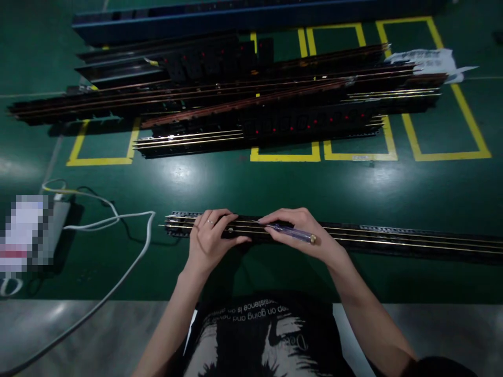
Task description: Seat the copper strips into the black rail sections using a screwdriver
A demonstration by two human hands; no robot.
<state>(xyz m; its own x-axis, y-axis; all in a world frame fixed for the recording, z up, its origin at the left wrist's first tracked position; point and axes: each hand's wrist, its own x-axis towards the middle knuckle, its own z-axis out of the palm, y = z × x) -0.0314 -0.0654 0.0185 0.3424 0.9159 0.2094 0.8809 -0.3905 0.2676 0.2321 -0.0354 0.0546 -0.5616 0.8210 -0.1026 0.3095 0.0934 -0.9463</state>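
A long black strip [349, 238] with thin brass-coloured bars along its length lies across the green table in front of me. Near its left end, my left hand [212, 230] grips it, fingers over the far edge and thumb along the near side. In my right hand [301, 228] is a screwdriver [296, 233] with a clear purple handle. Its thin shaft points left, low over the bars between my hands. Whether the tip touches the strip, I cannot tell.
Farther back on the green table [220, 180] lie several dark strips [196, 141] with copper and brass bars, beside a white plastic bag [426, 63]. Behind them is a long blue piece [196, 23]. A white cable [147, 238] runs from a box [61, 225] at the left.
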